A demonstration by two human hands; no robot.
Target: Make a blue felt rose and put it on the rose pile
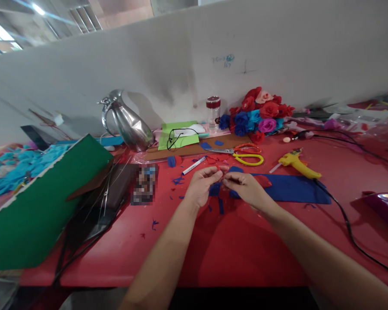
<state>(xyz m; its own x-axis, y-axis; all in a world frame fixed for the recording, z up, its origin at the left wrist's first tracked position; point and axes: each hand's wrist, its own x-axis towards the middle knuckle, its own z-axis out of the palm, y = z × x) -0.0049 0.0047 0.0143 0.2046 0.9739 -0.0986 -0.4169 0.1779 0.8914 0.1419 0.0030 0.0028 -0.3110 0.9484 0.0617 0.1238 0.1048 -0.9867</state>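
Over the middle of the red counter (245, 254), the left hand (202, 185) and right hand (245, 187) meet fingertip to fingertip, pinching a small red paper piece (222, 172) above the blue paper sheet (291, 188). Yellow-handled scissors (245, 156) and a yellow glue gun (296, 162) lie just behind. The counter's near edge is bare, while a green board (42, 202) crowds the left.

I pinch a small red paper scrap (224, 171) between the fingertips of both hands, just above a blue felt strip (291, 189) lying flat on the red table.
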